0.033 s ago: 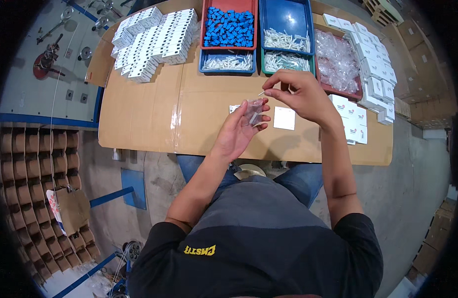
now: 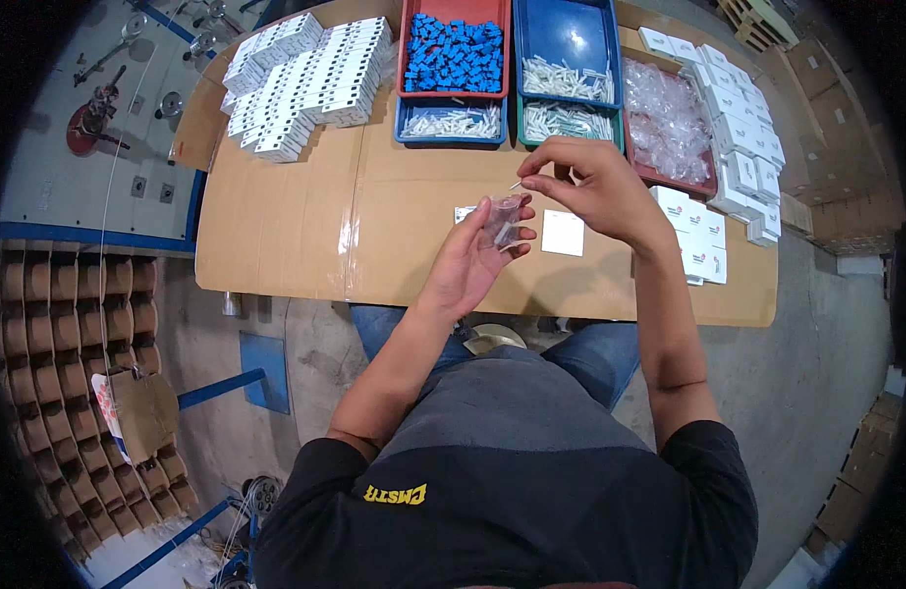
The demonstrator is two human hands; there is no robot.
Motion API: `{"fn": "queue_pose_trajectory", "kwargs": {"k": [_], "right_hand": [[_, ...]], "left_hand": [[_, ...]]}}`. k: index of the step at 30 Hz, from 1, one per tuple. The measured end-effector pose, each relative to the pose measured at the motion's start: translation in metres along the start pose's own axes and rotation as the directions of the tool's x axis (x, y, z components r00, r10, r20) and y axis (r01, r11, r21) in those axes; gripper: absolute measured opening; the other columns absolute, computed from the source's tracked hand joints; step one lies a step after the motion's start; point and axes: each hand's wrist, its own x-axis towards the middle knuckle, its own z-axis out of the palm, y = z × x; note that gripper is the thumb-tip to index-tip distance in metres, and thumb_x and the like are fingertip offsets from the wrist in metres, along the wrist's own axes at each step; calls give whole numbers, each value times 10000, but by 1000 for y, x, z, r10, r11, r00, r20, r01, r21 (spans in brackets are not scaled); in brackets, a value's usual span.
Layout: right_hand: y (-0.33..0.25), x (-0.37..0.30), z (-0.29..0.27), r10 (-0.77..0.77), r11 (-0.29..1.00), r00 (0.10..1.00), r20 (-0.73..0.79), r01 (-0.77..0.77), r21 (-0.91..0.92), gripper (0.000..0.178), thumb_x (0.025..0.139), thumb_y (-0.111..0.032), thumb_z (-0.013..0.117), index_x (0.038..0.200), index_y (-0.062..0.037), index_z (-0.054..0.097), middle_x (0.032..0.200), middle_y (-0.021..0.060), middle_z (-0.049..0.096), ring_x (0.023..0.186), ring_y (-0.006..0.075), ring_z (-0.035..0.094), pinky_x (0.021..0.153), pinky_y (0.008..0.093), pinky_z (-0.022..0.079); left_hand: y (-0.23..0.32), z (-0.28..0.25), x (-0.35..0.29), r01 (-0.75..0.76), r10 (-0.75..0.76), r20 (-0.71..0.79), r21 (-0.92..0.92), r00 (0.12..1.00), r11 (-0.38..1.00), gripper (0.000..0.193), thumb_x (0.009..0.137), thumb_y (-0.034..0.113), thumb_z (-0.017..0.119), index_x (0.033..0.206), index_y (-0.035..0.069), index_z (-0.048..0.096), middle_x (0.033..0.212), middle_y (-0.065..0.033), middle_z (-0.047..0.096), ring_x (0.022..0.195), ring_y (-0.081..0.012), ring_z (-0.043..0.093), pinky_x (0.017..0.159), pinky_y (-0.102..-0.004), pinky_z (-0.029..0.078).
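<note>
My left hand [image 2: 461, 263] is closed around a small clear plastic bag [image 2: 502, 218], holding it upright above the table. A pale, narrow piece shows inside the bag. Just above the bag's mouth, my right hand [image 2: 600, 191] pinches a tiny thin light-coloured pin-like piece [image 2: 517, 185] between thumb and index finger; its exact kind is too small to make out. A flat white square card [image 2: 563, 234] lies on the cardboard right of the bag. Behind my left fingers, a white printed piece [image 2: 463, 213] is partly hidden.
A red tray [image 2: 405, 59] holds blue plugs. Blue trays [image 2: 566, 29] and a green tray [image 2: 521, 123] contain small white parts. Another red tray [image 2: 703, 187] holds clear bags. White boxes stand stacked at left [image 2: 315, 88] and right [image 2: 738, 128] on the cardboard-covered table [image 2: 286, 226].
</note>
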Motion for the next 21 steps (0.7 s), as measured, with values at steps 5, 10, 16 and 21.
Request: {"fn": "queue_pose_trajectory", "kwargs": {"k": [5, 10, 16, 21], "right_hand": [[-4, -1, 9, -110, 986, 990, 90, 120, -114, 113, 898, -74, 720, 982, 0, 700, 960, 69, 637, 829, 198, 634, 698, 312, 502], [-12, -1, 18, -139, 988, 979, 148, 147, -44, 127, 907, -84, 707, 983, 19, 703, 1031, 83, 636, 932, 217, 644, 777, 323, 523], [-21, -2, 26, -123, 992, 977, 173, 126, -5, 177, 966, -134, 653, 984, 31, 712, 1101, 94, 641, 996, 230, 627, 862, 344, 505], [-23, -2, 31, -226, 960, 956, 186, 251, -126, 300, 1026, -244, 591, 1008, 25, 721, 1218, 113, 647, 1077, 259, 607, 941, 376, 479]], "left_hand": [[-4, 0, -7, -16, 17, 31, -11, 999, 1000, 473, 1081, 437, 449, 1313, 48, 582, 1221, -82, 670, 1081, -210, 645, 974, -384, 495], [-6, -5, -14, -29, 30, 30, -26, 999, 999, 428, 1083, 436, 442, 1297, 95, 587, 1173, -67, 693, 1082, -214, 655, 964, -384, 498], [-1, -5, -22, -50, 51, 47, -35, 998, 998, 429, 1086, 452, 419, 1306, 123, 583, 1168, -63, 696, 1076, -212, 659, 967, -392, 499], [-2, -4, -26, -64, 65, 71, -17, 995, 998, 424, 1080, 461, 434, 1306, 136, 585, 1181, -49, 687, 1073, -203, 655, 966, -406, 499]]}}
